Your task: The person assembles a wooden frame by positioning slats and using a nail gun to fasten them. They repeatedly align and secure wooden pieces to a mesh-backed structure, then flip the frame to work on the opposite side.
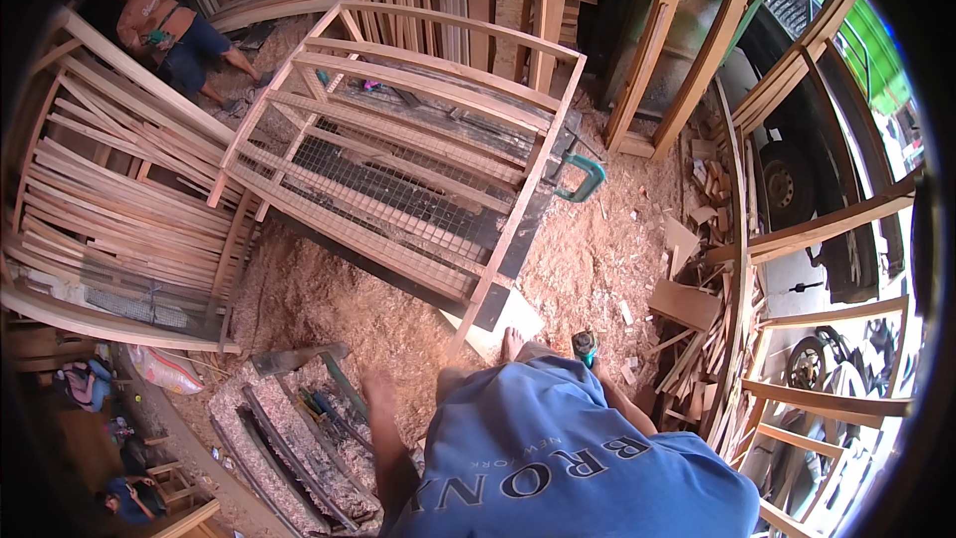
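Both hands are seen low in the head view, either side of the person's blue shirt [558,448]. The right hand [588,351] is closed around a small teal power tool [584,343], held at about 1 o'clock from the shirt, just beside a bare foot [512,343]. The left hand [376,389] hangs at about 10 o'clock from the shirt, over the sawdust floor [329,299]; nothing is seen in it, and whether its fingers are spread or curled cannot be told.

A wooden frame with wire mesh [398,179] is found at 12 o'clock from the hands, well apart from the left hand and near the right one. Its near corner leg comes down just beside a pale board [508,324] lying by the foot. A teal clamp [581,179] is noted at the frame's right edge.

Open floor is recorded between the frame and the hands, and to the right of the frame as far as a heap of wood offcuts [697,309] at 2 o'clock. At 9 o'clock the room is bounded by stacked curved laths [110,189], and at 7 o'clock by a sawdust-covered machine bed [289,438]. Another person [174,25] is noted crouching at 11 o'clock, beyond the frame.
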{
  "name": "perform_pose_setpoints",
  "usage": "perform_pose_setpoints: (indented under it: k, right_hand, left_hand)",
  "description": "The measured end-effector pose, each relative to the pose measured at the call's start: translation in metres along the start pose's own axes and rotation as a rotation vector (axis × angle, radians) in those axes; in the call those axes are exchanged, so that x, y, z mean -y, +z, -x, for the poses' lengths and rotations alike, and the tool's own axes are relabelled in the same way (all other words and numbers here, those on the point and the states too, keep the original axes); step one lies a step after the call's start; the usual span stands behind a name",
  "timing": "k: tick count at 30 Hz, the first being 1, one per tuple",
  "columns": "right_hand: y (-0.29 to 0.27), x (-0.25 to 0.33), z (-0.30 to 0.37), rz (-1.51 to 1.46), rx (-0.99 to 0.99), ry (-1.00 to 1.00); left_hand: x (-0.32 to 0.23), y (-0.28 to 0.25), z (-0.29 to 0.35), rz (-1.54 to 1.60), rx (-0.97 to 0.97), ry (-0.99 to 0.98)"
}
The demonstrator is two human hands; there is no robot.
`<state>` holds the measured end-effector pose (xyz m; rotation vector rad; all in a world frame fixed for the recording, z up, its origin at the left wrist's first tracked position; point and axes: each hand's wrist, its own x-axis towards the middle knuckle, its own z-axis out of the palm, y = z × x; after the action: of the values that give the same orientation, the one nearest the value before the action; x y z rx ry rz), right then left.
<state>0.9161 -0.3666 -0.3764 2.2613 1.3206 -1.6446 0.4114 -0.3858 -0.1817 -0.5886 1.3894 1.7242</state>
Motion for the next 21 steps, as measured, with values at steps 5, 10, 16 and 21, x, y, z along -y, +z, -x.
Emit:
perform_pose_setpoints:
  k: [5,10,16,21]
  right_hand:
    - [0.006,-0.014,0.001,-0.026,0.02,0.053]
    - [0.028,-0.031,0.02,-0.009,0.064,0.142]
    - [0.07,-0.028,0.06,0.013,0.089,0.181]
    - [0.107,-0.001,0.096,0.064,0.093,0.156]
  left_hand:
    - [0.097,-0.121,-0.068,-0.854,0.14,-0.065]
    - [0.098,-0.211,-0.071,-1.241,0.144,-0.151]
    - [0.058,-0.259,-0.112,-1.574,0.192,-0.008]
    - [0.008,-0.225,-0.154,-1.332,0.126,0.042]
